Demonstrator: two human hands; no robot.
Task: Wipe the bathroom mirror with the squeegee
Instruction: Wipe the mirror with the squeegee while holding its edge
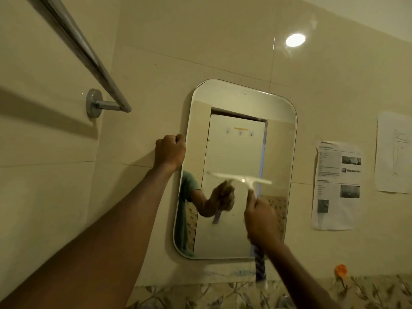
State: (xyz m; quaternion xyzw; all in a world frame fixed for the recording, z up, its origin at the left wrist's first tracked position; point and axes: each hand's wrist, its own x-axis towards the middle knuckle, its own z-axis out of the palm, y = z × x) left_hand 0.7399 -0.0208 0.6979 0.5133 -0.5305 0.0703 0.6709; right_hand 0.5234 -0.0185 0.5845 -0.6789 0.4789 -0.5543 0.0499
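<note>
A rounded rectangular mirror [236, 139] hangs on the beige tiled wall. My right hand [263, 219] grips the handle of a white squeegee [243, 178], whose blade lies roughly level across the glass a little below the mirror's middle. The squeegee is blurred by motion. A blue-and-white striped end of the handle [260, 266] sticks out below my fist. My left hand [170, 152] is closed on the mirror's left edge, at about mid height. The glass reflects a door, my arm and the hand with the squeegee.
A chrome towel rail [89, 54] juts from the wall at upper left, its mount [94, 105] near my left arm. Two printed sheets [337, 186] [393, 152] are stuck to the wall right of the mirror. An orange hook [341, 270] sits low right, above leaf-patterned tiles [223, 295].
</note>
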